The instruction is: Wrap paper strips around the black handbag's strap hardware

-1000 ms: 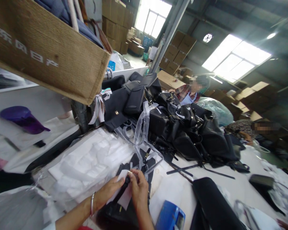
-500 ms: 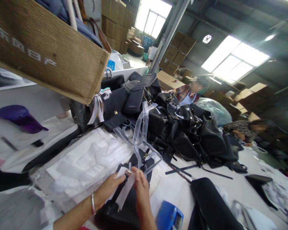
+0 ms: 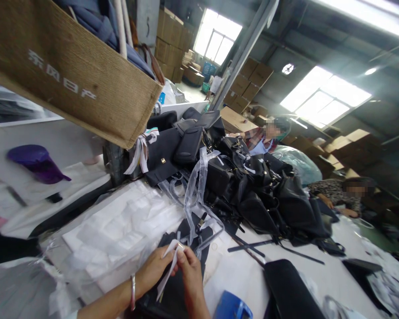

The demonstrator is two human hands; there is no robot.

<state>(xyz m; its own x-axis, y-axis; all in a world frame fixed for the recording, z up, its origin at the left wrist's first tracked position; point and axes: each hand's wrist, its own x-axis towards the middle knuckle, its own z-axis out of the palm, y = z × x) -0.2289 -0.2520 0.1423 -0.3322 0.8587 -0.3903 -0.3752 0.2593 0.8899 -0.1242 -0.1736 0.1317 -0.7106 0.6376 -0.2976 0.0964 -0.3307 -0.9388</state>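
Observation:
My left hand (image 3: 154,268), with a silver bangle at the wrist, is closed in a pinch on a white strip of paper or thin wrapping (image 3: 165,283). My right hand (image 3: 192,270) pinches the same strip near its folded top. A small bit of metal glints between the fingertips, mostly covered. Under both hands lies a black bag (image 3: 174,299), partly hidden by them. Just beyond them, clear plastic-wrapped handles (image 3: 194,195) rest across black bag parts.
Black bags (image 3: 252,186) are heaped across the table. White wrapping sheets (image 3: 119,226) lie at left, a blue plastic object (image 3: 232,305) and a black flat piece (image 3: 289,288) at right. A burlap bag (image 3: 86,84) hangs upper left. Two people (image 3: 262,137) sit beyond the heap.
Both hands have drawn closer together over the strap. The white strip is now folded upward between the fingers and covers the gold buckle that showed before. The view has shifted slightly.

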